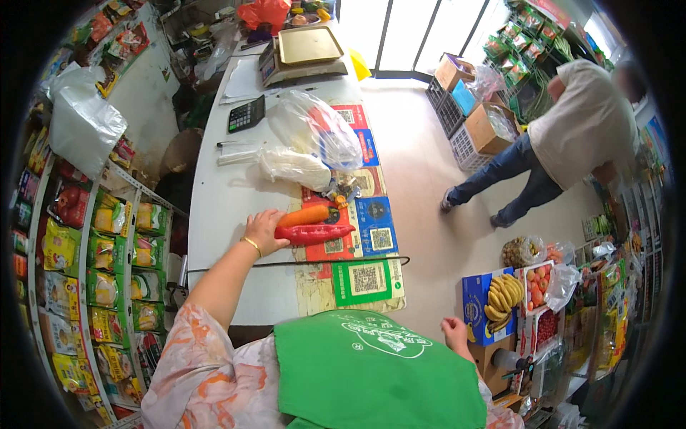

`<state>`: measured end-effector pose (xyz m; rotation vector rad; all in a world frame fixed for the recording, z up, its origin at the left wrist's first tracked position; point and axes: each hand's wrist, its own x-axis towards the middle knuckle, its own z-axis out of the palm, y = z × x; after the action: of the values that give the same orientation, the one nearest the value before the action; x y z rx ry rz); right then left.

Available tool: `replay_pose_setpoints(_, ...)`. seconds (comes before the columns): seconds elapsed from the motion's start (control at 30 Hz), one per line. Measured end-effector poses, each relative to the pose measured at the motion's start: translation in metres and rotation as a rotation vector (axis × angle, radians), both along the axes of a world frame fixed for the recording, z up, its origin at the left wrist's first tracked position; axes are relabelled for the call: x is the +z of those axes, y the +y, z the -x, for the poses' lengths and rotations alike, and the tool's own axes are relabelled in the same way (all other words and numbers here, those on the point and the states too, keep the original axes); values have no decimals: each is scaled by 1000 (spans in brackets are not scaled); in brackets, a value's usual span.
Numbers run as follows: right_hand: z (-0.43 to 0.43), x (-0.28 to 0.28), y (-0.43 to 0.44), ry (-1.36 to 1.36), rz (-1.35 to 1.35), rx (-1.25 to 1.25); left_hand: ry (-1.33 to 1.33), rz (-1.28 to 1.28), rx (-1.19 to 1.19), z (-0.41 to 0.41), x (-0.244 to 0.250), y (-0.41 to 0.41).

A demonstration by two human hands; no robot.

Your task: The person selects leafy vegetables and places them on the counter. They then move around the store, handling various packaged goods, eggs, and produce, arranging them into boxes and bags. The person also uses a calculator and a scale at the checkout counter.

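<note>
My left hand (266, 230) is on the white counter, its fingers and thumb around the near ends of a carrot (305, 215) and a long red pepper (316, 234). The two vegetables lie side by side over printed payment-code sheets (381, 238). Just beyond them is a knotted plastic bag (295, 167) with pale contents, next to small loose items (343, 198) I cannot make out. Another clear plastic bag (321, 126) lies farther along. Down at my side, my right hand (455, 332) hangs near a blue box of bananas (502, 300), fingers curled; its palm is hidden.
A black cable (321, 262) crosses the counter. Farther along are a calculator (246, 114) and a weighing scale (305, 53). Shelves of packaged food (110, 284) stand on the left. A person (579, 128) bends near the crates (469, 142) on the right.
</note>
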<state>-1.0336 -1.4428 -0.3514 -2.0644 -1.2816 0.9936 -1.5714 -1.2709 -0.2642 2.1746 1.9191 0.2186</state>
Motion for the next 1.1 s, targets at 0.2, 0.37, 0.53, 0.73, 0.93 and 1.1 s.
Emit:
replay_pose_setpoints(0.2, 100, 81, 189, 544, -123, 32, -169, -238, 2, -23, -4, -49)
replay_pose_setpoints(0.37, 217, 97, 323, 946, 160, 151, -430, -58, 79, -29, -5, -115)
replay_pose_setpoints(0.53, 302, 50, 393, 1136, 224, 196, -704, 152, 291, -23, -3, -152)
replay_pose_setpoints(0.73, 359, 194, 284, 1579, 305, 984, -1608, 320, 487, -24, 17, -110)
replay_pose_setpoints(0.93, 276, 160, 208, 1511, 605, 866, -2449, -95, 564, -50, 97, -7)
replay_pose_setpoints(1.1, 239, 120, 164, 577, -53, 1091, -1609, -367, 679, 6, 55, 1)
